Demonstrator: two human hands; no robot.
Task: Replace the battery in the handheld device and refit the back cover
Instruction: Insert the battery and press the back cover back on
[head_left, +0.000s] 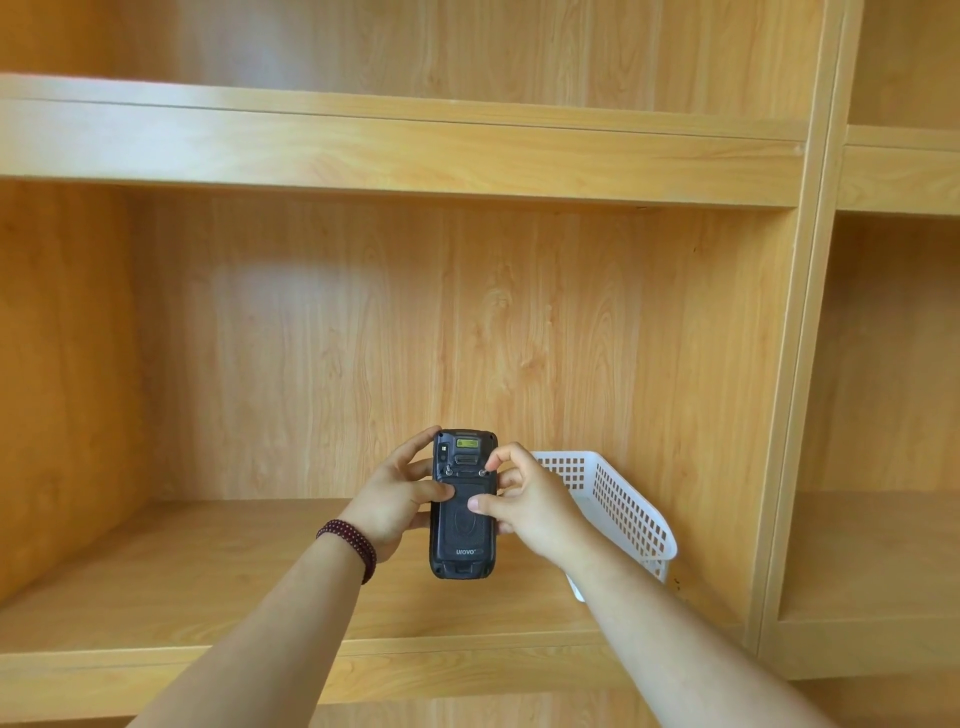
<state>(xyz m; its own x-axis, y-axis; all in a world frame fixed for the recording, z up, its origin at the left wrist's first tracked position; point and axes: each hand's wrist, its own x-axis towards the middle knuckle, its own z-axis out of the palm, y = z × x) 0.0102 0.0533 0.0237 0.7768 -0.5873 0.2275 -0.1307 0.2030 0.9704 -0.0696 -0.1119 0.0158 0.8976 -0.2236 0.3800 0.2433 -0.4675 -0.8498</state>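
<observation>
Standing upright between both hands with its long axis vertical, the handheld device (462, 504) is gripped by the left hand (389, 501) and right hand (524, 506), thumbs pressing the back cover (462, 519) facing the person, equally near either.

Both hands, left hand (387, 501) and right hand (524, 501), grip the handheld device (462, 525), back cover (464, 519) facing up, before a white basket (623, 499) on a wooden shelf (208, 587).

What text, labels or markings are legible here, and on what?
"urovo": pale brand lettering low on the back cover of the handheld device.
Yellow label near the device's top: print too small to read.
White basket, wooden shelf: no text visible.
</observation>
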